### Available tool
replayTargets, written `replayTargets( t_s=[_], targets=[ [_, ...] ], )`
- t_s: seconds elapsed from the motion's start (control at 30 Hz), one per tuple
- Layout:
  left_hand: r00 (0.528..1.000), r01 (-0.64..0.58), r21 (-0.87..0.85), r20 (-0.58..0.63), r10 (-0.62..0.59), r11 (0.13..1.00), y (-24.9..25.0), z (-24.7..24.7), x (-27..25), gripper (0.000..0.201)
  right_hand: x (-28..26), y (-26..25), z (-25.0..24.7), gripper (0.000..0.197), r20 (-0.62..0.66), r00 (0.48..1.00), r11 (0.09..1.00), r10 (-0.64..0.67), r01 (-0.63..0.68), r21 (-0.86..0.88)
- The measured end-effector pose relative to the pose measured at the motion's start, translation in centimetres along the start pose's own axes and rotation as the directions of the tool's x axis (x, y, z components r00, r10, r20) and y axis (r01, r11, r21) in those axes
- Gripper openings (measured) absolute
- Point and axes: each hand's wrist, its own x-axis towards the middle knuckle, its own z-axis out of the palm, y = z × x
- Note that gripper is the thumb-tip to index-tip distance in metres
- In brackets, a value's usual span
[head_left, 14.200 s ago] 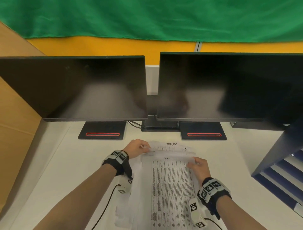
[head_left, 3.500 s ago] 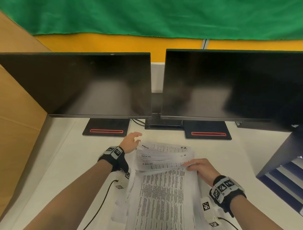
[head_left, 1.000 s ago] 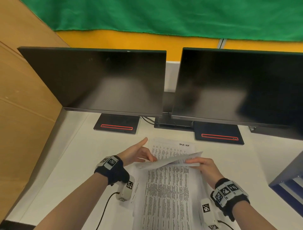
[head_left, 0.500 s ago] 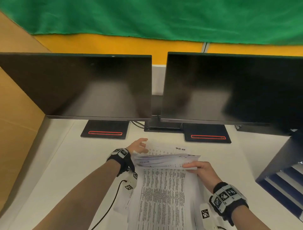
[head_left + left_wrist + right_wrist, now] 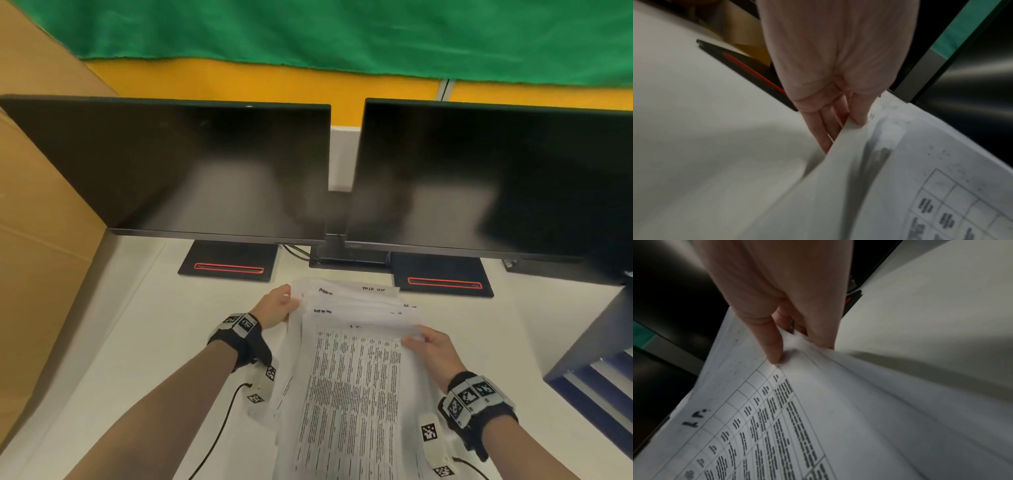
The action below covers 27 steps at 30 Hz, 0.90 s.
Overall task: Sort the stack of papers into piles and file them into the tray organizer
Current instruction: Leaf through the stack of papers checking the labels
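Note:
A stack of printed papers [image 5: 352,383] lies fanned on the white desk [image 5: 130,342] in front of me. My left hand [image 5: 279,305] grips the stack's upper left corner, thumb on top and fingers under the sheets [image 5: 857,146]. My right hand [image 5: 430,346] pinches the top sheet's upper right corner [image 5: 789,352] between thumb and fingers. The top sheet shows a dense printed table [image 5: 777,426]. The dark blue tray organizer [image 5: 596,370] stands at the right edge of the head view, only partly in frame.
Two dark monitors [image 5: 191,168] [image 5: 486,178] stand side by side behind the papers, on black bases with red stripes [image 5: 228,268]. A brown cardboard wall [image 5: 37,219] closes off the left side. A black cable [image 5: 222,425] runs from my left wrist.
The lifted sheets have come down flat onto the stack. My left hand moved from reaching behind the papers to gripping their left corner. My right hand still holds the right corner.

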Motion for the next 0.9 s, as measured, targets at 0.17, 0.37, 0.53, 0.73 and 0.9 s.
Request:
replayTargets(
  t_s=[0.17,0.37,0.53,0.73,0.9],
  targets=[
    [1.0,-0.01,-0.291,-0.017,0.005,0.957,0.2,1.0,-1.3,0.013,-0.2,-0.5,0.4,0.016,-0.004,1.0,1.0,0.007,-0.007,-0.005],
    [0.994,0.005,-0.321,-0.104,-0.04,0.947,-0.1,1.8,-1.8,0.004,-1.1,-0.9,0.6,0.017,0.022,1.0,1.0,0.014,-0.014,0.006],
    [0.991,0.019,-0.346,-0.12,-0.064,0.938,0.1,1.1,-2.1,0.025,-1.6,-1.4,0.6,0.016,0.001,1.0,0.999,0.019,-0.019,0.029],
    [0.986,-0.025,-0.301,-0.164,-0.026,0.953,0.8,0.9,-2.4,0.034,-1.8,-1.7,0.5,0.017,-0.023,0.997,0.996,0.073,-0.071,0.062],
    [0.983,0.019,-0.06,-0.181,-0.03,0.998,0.9,1.1,-1.9,0.029,-1.4,-1.4,0.9,0.017,-0.018,0.997,0.997,0.074,-0.074,-0.005]
  ],
)
